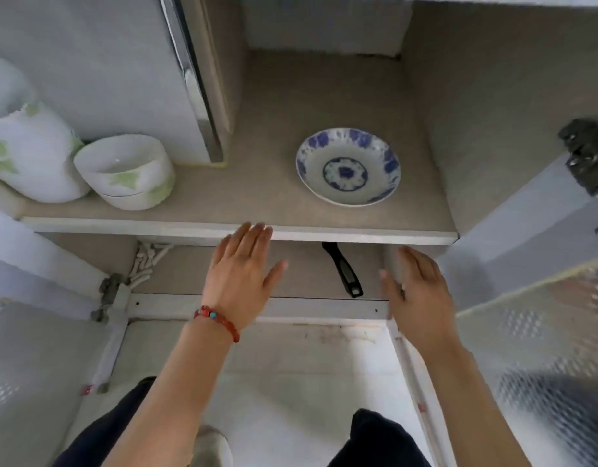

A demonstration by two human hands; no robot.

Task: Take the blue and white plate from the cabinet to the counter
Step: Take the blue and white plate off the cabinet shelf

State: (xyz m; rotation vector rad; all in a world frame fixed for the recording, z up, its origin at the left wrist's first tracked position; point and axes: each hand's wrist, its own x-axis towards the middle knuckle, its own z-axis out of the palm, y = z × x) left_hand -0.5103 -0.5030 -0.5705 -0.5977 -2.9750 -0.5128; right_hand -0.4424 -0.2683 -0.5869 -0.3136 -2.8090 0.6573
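Observation:
The blue and white plate (348,166) lies flat on the upper shelf (196,227) of an open cabinet, right of the middle. My left hand (242,274), with a red bead bracelet on the wrist, is stretched out flat, its fingertips at the shelf's front edge, below and left of the plate. My right hand (415,288) is held edge-on with fingers apart, below and right of the plate, near the cabinet's right post. Neither hand touches the plate or holds anything.
White bowls with green leaf prints (129,173) and a stack of similar dishes (28,153) stand at the shelf's left end. A black pan handle (344,269) pokes out on the lower shelf. Open cabinet doors (543,291) flank both sides. My legs are below.

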